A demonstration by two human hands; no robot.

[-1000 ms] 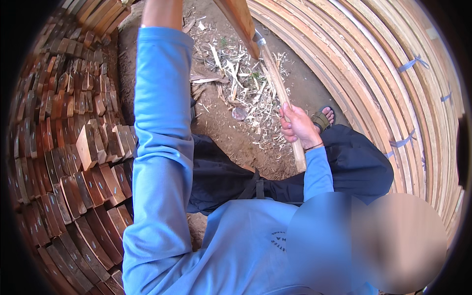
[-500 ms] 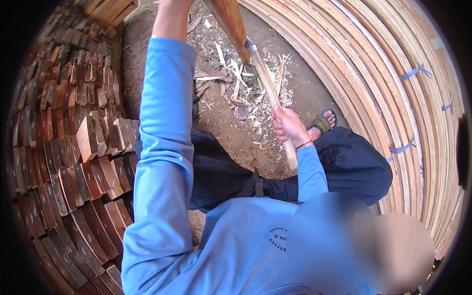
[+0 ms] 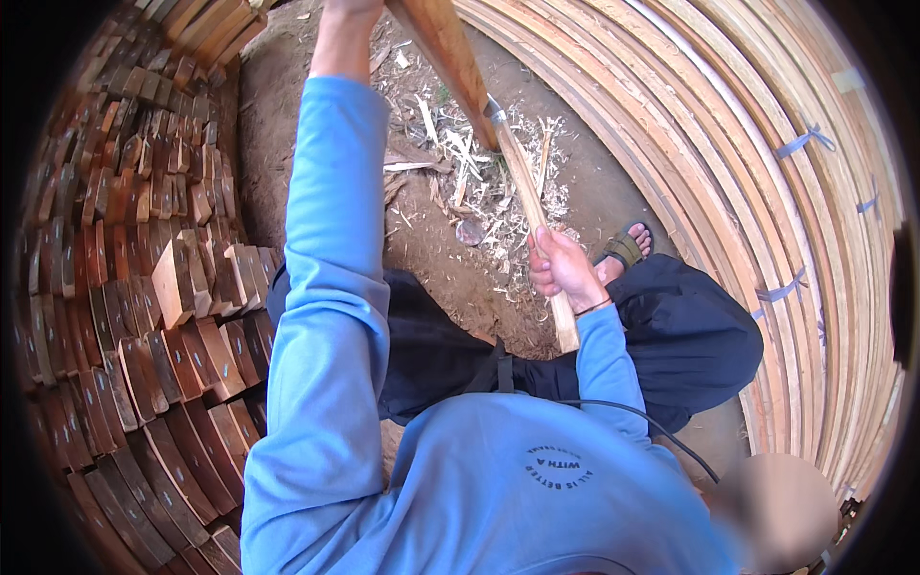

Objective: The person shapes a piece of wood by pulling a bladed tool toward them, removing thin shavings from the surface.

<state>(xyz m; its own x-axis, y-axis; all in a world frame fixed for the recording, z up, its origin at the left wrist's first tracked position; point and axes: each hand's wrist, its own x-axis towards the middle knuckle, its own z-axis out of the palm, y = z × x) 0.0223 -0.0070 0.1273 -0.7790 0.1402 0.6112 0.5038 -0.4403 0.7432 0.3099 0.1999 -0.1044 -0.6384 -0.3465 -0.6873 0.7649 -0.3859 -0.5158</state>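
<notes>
My right hand [image 3: 563, 265] is closed round the pale wooden handle [image 3: 520, 174] of a chopping tool, whose exact kind I cannot make out. The handle's lower end sticks out below my fist. Its small metal head [image 3: 494, 109] is against or very near the lower end of a thick brown piece of wood [image 3: 446, 59], which slants in from the top edge. My left arm reaches up beside that wood. Only the base of my left hand [image 3: 353, 8] shows at the top edge; its fingers are out of sight.
Pale shavings and chips [image 3: 494, 196] litter the dirt ground below the wood. Stacked dark boards [image 3: 125, 326] rise on the left. Long pale planks [image 3: 709, 144], some tied with blue strips [image 3: 805, 142], curve along the right. My sandalled foot [image 3: 628, 244] is beside the shavings.
The whole view has shifted slightly, so both arms, the wood and the tool appear a little lower. A black cable now shows across my right sleeve. My right hand keeps its grip.
</notes>
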